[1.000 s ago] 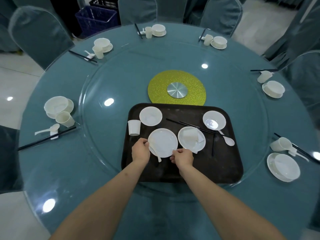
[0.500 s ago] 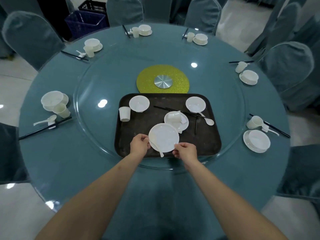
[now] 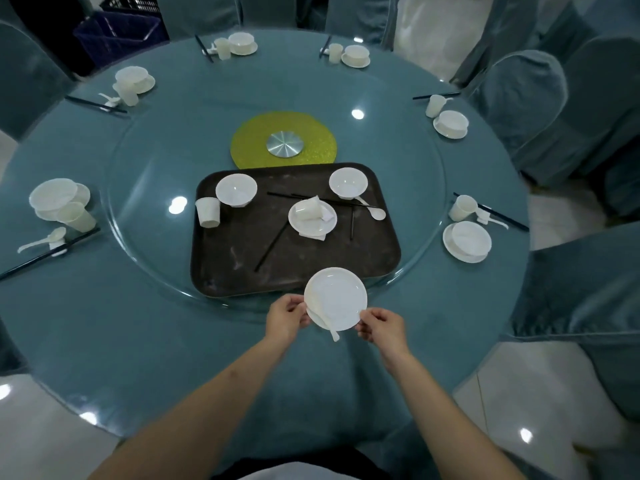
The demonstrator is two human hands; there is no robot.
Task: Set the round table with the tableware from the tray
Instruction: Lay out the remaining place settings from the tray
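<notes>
Plate [image 3: 337, 297] with a spoon [image 3: 323, 318] lying loose on it, head view: held over the near rim of the round table [image 3: 138, 341], just in front of the tray [image 3: 298, 251]. Left hand [image 3: 285, 318] and right hand [image 3: 381, 327] each pinch an opposite edge. Risk: any tilt in lowering could let the spoon, whose handle overhangs the rim, slide off.

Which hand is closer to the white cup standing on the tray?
Left. The left hand grips the plate on the cup side of the tray; the right hand holds the opposite rim, farther away.
</notes>
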